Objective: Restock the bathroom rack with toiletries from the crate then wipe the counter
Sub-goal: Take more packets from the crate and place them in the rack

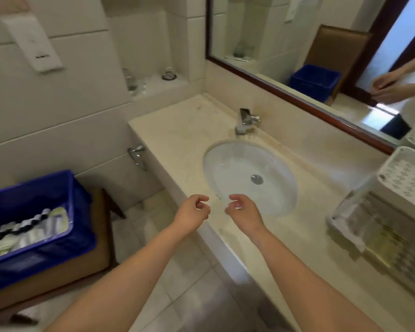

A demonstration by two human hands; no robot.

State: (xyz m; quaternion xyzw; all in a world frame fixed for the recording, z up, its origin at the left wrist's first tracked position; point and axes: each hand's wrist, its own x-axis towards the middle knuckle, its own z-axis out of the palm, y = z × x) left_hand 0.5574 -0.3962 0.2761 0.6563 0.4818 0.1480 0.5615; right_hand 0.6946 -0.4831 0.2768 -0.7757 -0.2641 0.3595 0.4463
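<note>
Left hand: the bare left hand (194, 212) is at the centre of the view, over the front edge of the counter. Its fingers are loosely curled and hold nothing.
Right hand: the bare right hand (243, 213) is just beside the left at 3 o'clock of it, apart from it, over the near rim of the basin. Its fingers are loosely curled and hold nothing.
Crate: the deep blue plastic crate (46, 255) sits at 9 o'clock of the hands on a brown wooden seat (101, 238), well apart from the counter.
Toiletries: white and pale yellow packets and small dark-capped bottles (29, 231) lie in the crate, blurred.
Rack: the white perforated plastic two-tier rack (407, 180) stands on the counter at 3 o'clock, by the mirror. What lies in its lower tier is too blurred to tell.
Counter: the cream marble counter (177, 130) runs from 11 o'clock to 5 o'clock.
Basin: the white oval sink (225, 168) is set in the counter at 1 o'clock of the hands, with the chrome tap (246, 122) at 12 o'clock of it.
Mirror: the dark-wood-framed wall mirror (261, 32) fills 1 o'clock and reflects the crate and both hands.
</note>
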